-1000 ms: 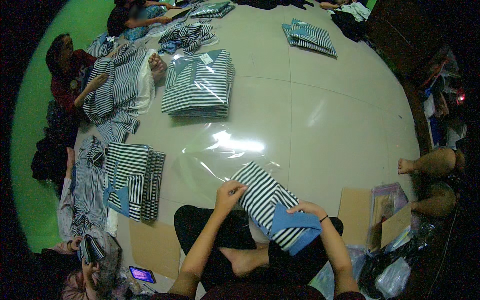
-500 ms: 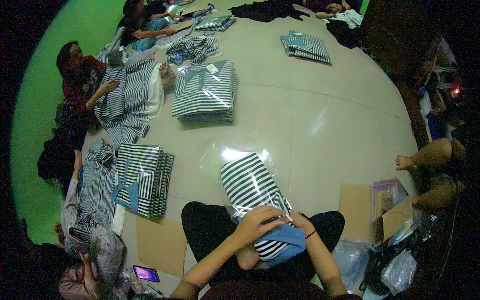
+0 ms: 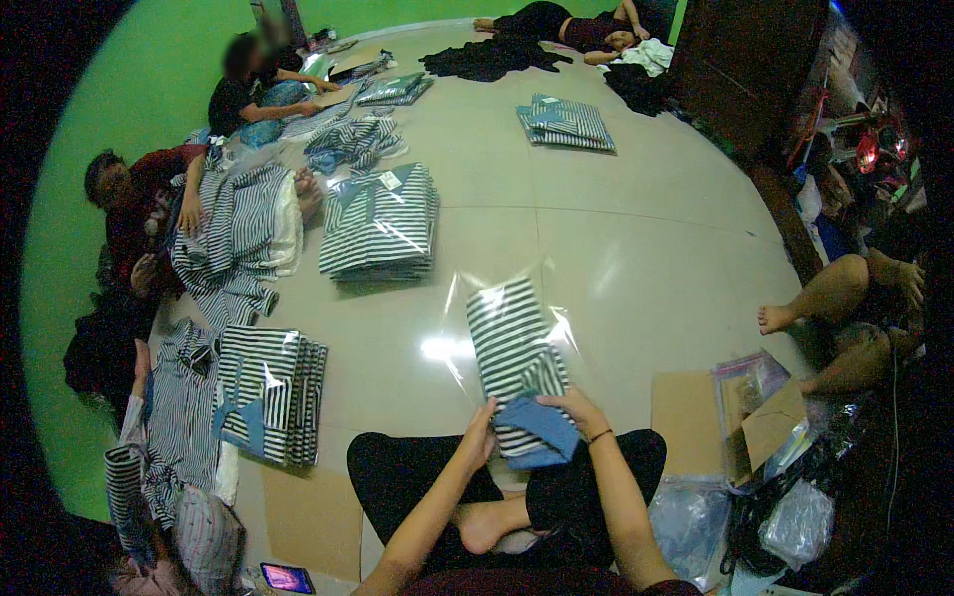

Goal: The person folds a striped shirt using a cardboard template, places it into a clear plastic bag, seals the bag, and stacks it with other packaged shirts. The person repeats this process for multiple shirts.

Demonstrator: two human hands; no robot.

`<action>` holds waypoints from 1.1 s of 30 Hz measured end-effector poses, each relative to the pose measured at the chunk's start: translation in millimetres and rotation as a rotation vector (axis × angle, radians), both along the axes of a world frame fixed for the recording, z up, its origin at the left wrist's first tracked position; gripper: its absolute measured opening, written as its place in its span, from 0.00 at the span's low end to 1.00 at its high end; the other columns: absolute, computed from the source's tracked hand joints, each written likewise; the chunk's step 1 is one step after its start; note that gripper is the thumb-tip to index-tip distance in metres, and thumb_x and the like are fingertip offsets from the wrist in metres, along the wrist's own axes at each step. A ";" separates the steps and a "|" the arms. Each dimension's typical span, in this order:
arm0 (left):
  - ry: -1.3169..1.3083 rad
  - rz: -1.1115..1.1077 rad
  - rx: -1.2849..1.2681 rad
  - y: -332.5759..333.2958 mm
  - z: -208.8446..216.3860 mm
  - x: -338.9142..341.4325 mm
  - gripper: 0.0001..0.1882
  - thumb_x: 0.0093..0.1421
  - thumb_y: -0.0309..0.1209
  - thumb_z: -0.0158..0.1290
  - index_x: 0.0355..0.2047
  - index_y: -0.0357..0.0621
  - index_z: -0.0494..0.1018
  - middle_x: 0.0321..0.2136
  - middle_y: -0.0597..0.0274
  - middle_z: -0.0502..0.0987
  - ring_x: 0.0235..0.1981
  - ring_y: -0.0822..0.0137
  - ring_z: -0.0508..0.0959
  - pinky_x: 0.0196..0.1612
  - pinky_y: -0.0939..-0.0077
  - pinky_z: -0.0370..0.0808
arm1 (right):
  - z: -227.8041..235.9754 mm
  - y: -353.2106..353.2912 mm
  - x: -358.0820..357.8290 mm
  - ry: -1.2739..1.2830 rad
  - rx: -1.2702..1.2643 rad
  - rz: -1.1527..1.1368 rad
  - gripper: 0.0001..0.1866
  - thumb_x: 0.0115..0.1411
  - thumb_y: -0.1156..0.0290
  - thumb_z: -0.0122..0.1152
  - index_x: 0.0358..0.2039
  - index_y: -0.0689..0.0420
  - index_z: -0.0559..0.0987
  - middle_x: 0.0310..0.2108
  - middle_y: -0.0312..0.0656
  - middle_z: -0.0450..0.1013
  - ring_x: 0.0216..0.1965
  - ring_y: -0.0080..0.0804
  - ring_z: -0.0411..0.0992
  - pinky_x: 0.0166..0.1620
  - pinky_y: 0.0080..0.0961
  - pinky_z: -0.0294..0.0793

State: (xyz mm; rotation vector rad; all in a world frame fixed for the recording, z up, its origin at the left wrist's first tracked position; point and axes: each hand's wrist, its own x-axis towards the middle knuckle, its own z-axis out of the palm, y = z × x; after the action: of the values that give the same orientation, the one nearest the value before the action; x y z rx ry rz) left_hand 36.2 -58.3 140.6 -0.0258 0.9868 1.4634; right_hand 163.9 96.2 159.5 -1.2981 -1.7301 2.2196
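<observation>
A folded black-and-white striped shirt (image 3: 512,348) with a blue collar lies partly inside a clear plastic bag (image 3: 556,298) on the tiled floor in front of my crossed legs. My left hand (image 3: 481,433) grips the near left edge of the shirt. My right hand (image 3: 576,407) holds the near right side, over the blue collar end. The bag's far part reflects the light and spreads past the shirt on both sides.
Stacks of bagged striped shirts (image 3: 380,221) lie ahead, at my left (image 3: 263,392) and far off (image 3: 566,121). People sit along the left (image 3: 139,214); a bare leg (image 3: 825,298) reaches in from the right. Cardboard (image 3: 686,412) and plastic bags (image 3: 795,517) sit at my right.
The striped shirt has slid farther forward into the clear bag. Both my hands have come together at its near, blue-collar end, and the view has tilted up a little.
</observation>
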 end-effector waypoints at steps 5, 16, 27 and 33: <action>-0.219 -0.032 -0.136 27.4 -64.9 -3.4 0.33 0.52 0.56 0.39 0.51 0.47 0.52 0.44 0.58 0.64 0.43 0.64 0.65 0.43 0.68 0.67 | -34.4 0.4 -25.7 -0.038 0.402 0.056 0.36 0.36 0.64 0.65 0.46 0.64 0.62 0.36 0.45 0.70 0.37 0.37 0.67 0.42 0.28 0.65; 0.118 0.219 -0.192 44.4 -37.2 15.2 0.14 0.55 0.38 0.43 0.33 0.39 0.68 0.24 0.65 0.68 0.24 0.74 0.69 0.23 0.81 0.69 | 14.2 -18.8 -44.4 -0.578 0.992 0.153 0.31 0.43 0.70 0.54 0.50 0.57 0.57 0.28 0.54 0.69 0.29 0.52 0.67 0.33 0.39 0.67; 0.134 0.241 -0.191 47.7 -35.2 4.4 0.13 0.51 0.38 0.48 0.28 0.42 0.65 0.23 0.63 0.69 0.23 0.72 0.70 0.23 0.80 0.70 | 22.5 -3.9 -41.4 -0.537 1.314 0.162 0.44 0.36 0.68 0.63 0.54 0.57 0.51 0.54 0.60 0.42 0.55 0.53 0.44 0.55 0.40 0.47; 0.142 0.255 -0.134 45.9 -32.1 3.3 0.10 0.51 0.36 0.48 0.27 0.43 0.64 0.27 0.63 0.68 0.27 0.72 0.70 0.26 0.76 0.71 | 16.9 -1.7 -35.8 -0.631 1.419 0.283 0.39 0.38 0.60 0.62 0.50 0.62 0.58 0.56 0.56 0.42 0.57 0.48 0.42 0.56 0.40 0.44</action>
State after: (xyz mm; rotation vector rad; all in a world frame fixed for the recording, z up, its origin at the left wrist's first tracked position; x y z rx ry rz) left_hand 39.6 -12.4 108.6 -0.1510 1.2312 1.6454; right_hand 128.2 94.5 176.4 -1.2723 -2.7990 0.0986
